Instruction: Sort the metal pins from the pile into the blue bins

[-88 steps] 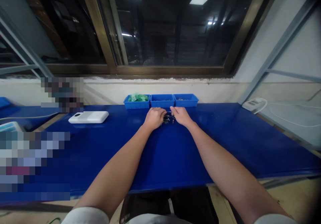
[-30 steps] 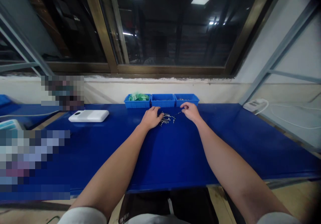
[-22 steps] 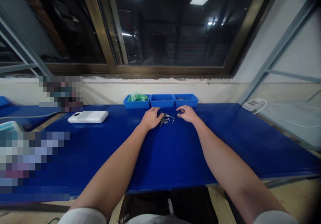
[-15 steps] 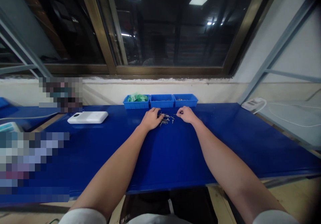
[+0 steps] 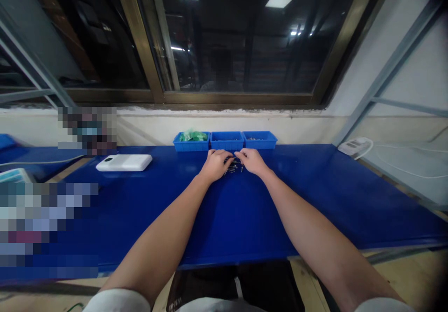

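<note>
A small pile of thin, pin-like metal pieces (image 5: 232, 167) lies on the blue tabletop (image 5: 241, 214), partly hidden by my hands. Just left of it is my left hand (image 5: 216, 163), its fingers curled over the pile and thumb drawn in close to the fingertips; what sits between them is too small to make out. Opposite, my right hand (image 5: 252, 160) has thumb and forefinger pinched together, close to the left fingertips. Whatever is in that pinch is hidden at this size. One loose metal piece (image 5: 241, 168) rests below the right fingers.
Three blue bins stand along the wall: the left bin (image 5: 179, 147) has green bags, the middle bin (image 5: 227, 147) and right bin (image 5: 266, 144) contain small metal parts. A white device (image 5: 126, 162) lies to the left; a power strip (image 5: 355, 145) sits at the right.
My right hand has moved left, from beside the pile to right up against the left fingertips. My left hand has shifted slightly right, its fingers more drawn together.
</note>
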A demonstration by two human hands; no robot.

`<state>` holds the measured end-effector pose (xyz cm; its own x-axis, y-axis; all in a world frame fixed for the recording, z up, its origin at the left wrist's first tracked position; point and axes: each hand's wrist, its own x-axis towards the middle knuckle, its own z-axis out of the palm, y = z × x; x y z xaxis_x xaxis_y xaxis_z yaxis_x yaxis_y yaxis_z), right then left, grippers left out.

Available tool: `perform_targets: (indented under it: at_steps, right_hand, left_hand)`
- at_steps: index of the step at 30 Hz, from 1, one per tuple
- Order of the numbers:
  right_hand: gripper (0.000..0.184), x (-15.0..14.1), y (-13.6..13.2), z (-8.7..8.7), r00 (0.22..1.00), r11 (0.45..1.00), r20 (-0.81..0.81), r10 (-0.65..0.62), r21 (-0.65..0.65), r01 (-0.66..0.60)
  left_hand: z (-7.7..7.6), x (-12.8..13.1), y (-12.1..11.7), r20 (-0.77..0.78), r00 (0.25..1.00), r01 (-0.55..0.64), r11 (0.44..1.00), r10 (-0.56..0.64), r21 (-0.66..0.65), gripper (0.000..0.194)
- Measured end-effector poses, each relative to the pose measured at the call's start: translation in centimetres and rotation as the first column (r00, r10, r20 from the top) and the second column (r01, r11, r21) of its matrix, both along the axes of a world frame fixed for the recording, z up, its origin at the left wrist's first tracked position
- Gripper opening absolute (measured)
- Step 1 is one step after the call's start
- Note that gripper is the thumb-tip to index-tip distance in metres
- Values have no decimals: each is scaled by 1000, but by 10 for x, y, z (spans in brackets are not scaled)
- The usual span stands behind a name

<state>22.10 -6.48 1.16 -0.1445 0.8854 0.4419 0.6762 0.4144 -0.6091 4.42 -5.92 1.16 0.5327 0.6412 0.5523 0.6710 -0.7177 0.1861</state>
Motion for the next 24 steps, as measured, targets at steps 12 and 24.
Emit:
perform_targets:
  at_steps: [12,24]
  right_hand:
    - [26,-1,5,-8,976,994,-189,104,-24,-110]
    - [26,-5,6,-7,858,981,-509,68,-122,-151]
  left_hand:
    - [1,1,1,-8,998,-61,995,62,77,23]
    - [1,-1,5,46,999,-10,997,6,79,23]
